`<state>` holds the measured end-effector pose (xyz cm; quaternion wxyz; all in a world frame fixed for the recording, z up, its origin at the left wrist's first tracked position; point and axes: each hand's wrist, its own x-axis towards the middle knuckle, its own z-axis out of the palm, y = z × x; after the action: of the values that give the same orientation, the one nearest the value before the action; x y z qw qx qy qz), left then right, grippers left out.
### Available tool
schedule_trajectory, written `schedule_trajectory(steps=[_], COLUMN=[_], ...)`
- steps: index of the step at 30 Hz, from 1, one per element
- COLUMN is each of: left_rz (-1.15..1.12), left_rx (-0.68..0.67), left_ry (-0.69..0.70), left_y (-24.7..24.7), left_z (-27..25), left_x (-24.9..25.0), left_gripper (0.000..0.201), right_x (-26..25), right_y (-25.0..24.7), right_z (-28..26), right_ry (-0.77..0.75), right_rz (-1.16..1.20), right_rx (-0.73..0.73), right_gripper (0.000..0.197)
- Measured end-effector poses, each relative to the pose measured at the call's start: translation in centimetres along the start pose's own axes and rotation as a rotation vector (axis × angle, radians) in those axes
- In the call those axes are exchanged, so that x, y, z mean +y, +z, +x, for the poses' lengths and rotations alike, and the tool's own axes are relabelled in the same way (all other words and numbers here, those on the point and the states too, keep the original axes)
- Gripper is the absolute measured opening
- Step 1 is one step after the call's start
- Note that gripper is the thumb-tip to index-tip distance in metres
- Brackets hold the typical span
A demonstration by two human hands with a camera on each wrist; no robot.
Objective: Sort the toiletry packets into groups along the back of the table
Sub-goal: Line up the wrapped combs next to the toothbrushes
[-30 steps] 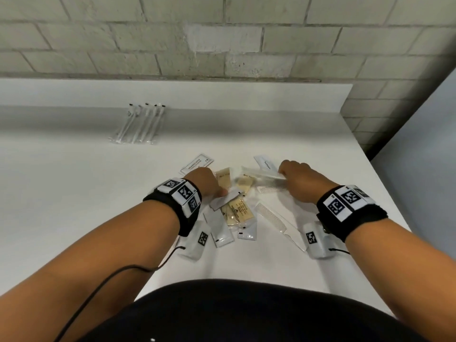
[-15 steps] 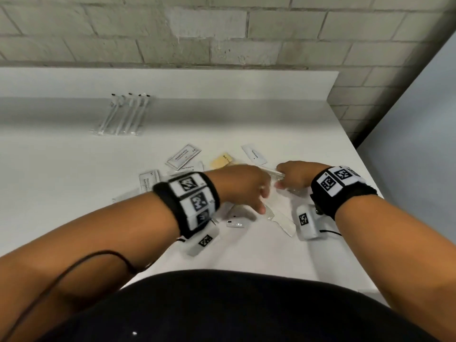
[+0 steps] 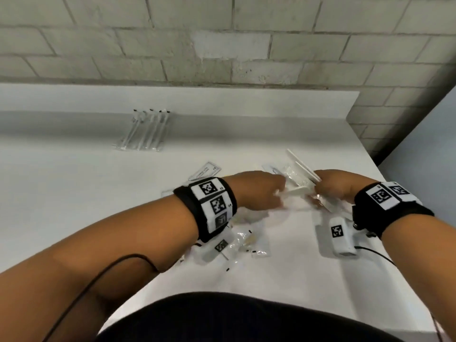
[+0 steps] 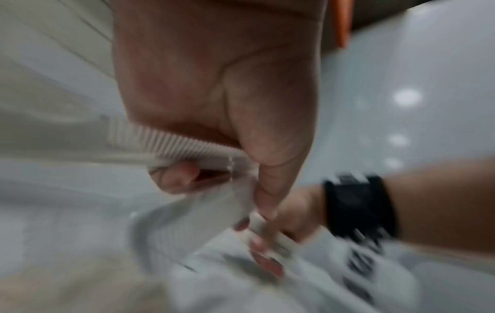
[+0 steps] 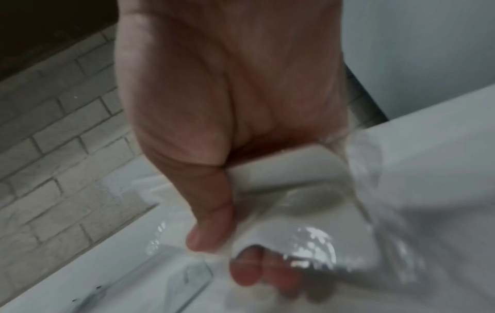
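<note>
My left hand [image 3: 267,193] curls around a white comb in a clear wrapper [image 3: 294,192], its teeth showing under the palm in the left wrist view [image 4: 171,146]. My right hand [image 3: 328,187] grips a bunch of wrapped combs [image 3: 302,169] that stick up and back from the fist; in the right wrist view the thumb [image 5: 211,222] presses on their clear wrappers [image 5: 294,190]. The two hands almost meet above the table. Several wrapped toothbrushes [image 3: 145,130] lie side by side at the back left. Loose packets [image 3: 246,240] lie under my left wrist.
A printed flat sachet [image 3: 204,171] lies behind my left wrist. The white table [image 3: 74,193] ends in a raised back ledge [image 3: 222,99] below a brick wall, and its right edge [image 3: 385,174] runs close to my right hand.
My left hand left the pile, crossed right and took hold of a comb packet. My right hand lifted with its bunch of combs. My head turned slightly.
</note>
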<state>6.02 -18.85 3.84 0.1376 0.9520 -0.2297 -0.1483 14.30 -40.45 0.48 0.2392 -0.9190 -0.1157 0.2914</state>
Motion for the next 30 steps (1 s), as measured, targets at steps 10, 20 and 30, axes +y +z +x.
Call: schedule_trajectory(steps=[10,20,30], left_rz=[-1.200,-0.972,-0.032], left_rx=[0.436,0.473,0.188], left_ry=[-0.497,-0.725,-0.577], left_y=[-5.9,-6.6,-7.0], left_z=[-2.0,5.2,2.0], left_x=[-19.9,-29.3,-28.5], left_gripper=[0.029,0.067,0.031], right_x=[-14.7,-19.8,-23.8], right_y=[1.4,1.8,4.2], right_z=[10.1,21.1,21.7], right_ry=[-0.062,0.117,-0.357], right_rz=[0.454,0.354,-0.336], right_rx=[0.096,0.172,0.171], right_gripper=[0.019,0.019,0.039])
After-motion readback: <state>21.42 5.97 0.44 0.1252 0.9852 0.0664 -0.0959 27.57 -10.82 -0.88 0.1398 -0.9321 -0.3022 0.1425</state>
